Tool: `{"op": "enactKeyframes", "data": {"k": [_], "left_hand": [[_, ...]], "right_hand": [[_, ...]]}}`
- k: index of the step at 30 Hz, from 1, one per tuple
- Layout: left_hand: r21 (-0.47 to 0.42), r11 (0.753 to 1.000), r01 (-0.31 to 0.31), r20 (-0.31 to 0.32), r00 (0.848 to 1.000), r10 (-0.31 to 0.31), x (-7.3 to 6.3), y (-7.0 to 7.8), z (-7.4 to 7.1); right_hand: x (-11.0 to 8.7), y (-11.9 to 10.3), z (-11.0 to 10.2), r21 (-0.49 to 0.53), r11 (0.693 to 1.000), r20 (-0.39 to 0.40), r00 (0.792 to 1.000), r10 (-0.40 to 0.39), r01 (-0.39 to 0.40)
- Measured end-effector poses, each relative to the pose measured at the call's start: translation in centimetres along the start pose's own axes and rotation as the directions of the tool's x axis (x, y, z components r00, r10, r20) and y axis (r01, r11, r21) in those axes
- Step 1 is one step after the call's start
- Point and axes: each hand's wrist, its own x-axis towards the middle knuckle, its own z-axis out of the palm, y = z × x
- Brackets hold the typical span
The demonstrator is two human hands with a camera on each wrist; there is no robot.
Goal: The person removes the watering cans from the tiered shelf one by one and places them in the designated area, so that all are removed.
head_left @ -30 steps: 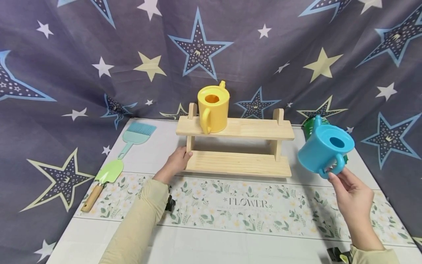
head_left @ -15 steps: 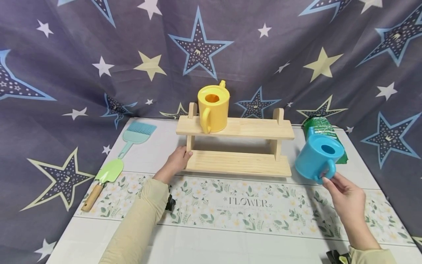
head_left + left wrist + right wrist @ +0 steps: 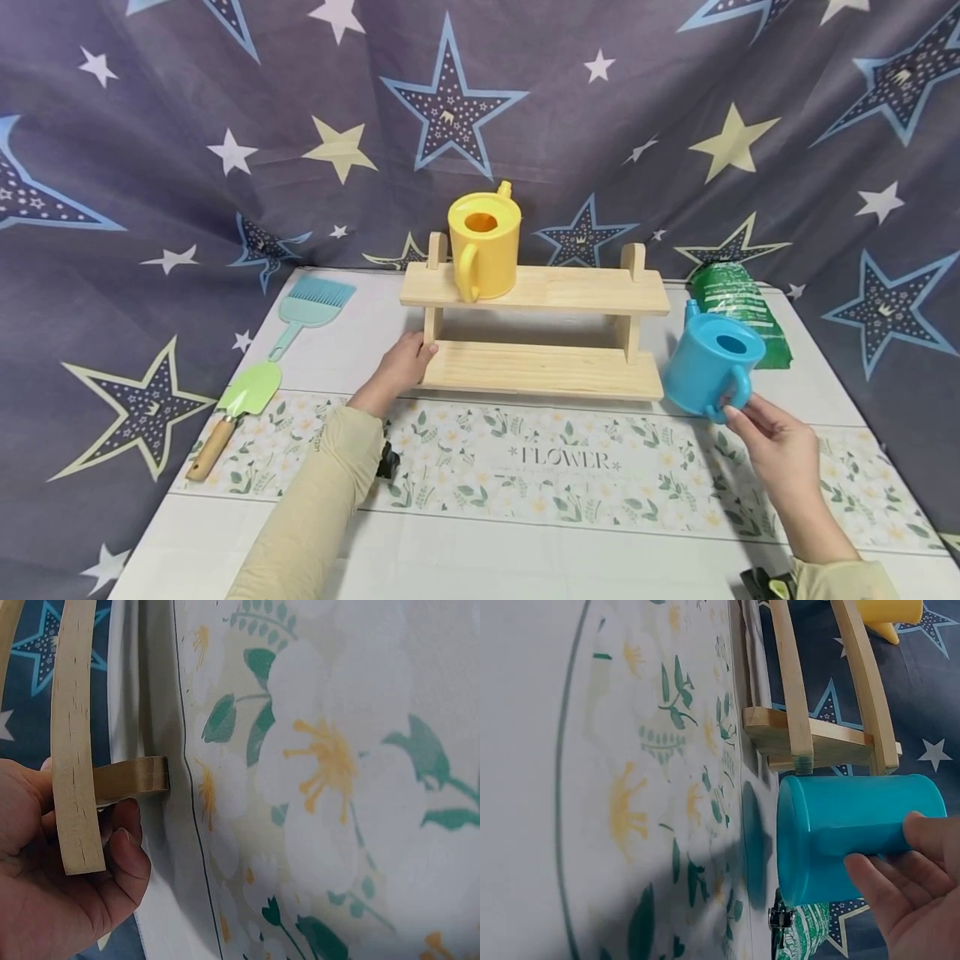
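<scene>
My left hand (image 3: pixel 403 364) grips the left end of the lower board of a two-tier wooden shelf (image 3: pixel 540 367). In the left wrist view its fingers (image 3: pixel 129 862) curl under the board (image 3: pixel 75 765). My right hand (image 3: pixel 783 446) pinches the handle of a blue watering can (image 3: pixel 705 367), which is upright beside the shelf's right end. From the right wrist, the can (image 3: pixel 855 825) hangs a little off the table, its shadow on the cloth. A yellow watering can (image 3: pixel 491 250) stands on the upper board, left of the middle.
At the back right lies a green bag (image 3: pixel 738 304), partly behind the blue can. A light-blue dustpan-like tool with bristles (image 3: pixel 311 302) and a green hand trowel (image 3: pixel 251 390) lie along the left edge. A star-patterned curtain (image 3: pixel 525 50) closes the back and sides.
My right hand has carried the blue watering can left and down, toward the shelf's right end, uncovering more of the green bag. The left hand and the shelf have stayed put.
</scene>
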Motion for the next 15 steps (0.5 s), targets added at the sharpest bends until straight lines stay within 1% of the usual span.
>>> {"op": "enactKeyframes", "data": {"k": [3,7,10,12,15], "left_hand": [[0.002,1.000,-0.004,-0.004,1.000,0.004,0.05,-0.01,0.02],[-0.005,1.000,0.009,-0.005,1.000,-0.009,0.01,0.01,0.02],[0.005,1.000,0.004,-0.005,1.000,-0.004,0.05,-0.03,0.06],[0.012,1.000,-0.003,-0.006,1.000,0.003,0.08,-0.09,0.08],[0.013,1.000,-0.008,-0.009,1.000,0.008,0.10,-0.16,0.08]], "right_hand": [[0.07,0.03,0.08,-0.015,1.000,0.008,1.000,0.015,-0.015],[0.09,0.21,0.19,-0.054,0.997,0.022,0.998,0.065,-0.063],[0.04,0.37,0.27,-0.081,0.993,0.028,0.996,0.089,-0.086],[-0.01,0.44,0.33,-0.102,0.991,0.030,0.996,0.087,-0.084],[-0.10,0.41,0.33,-0.135,0.989,0.046,0.997,0.060,-0.053]]}}
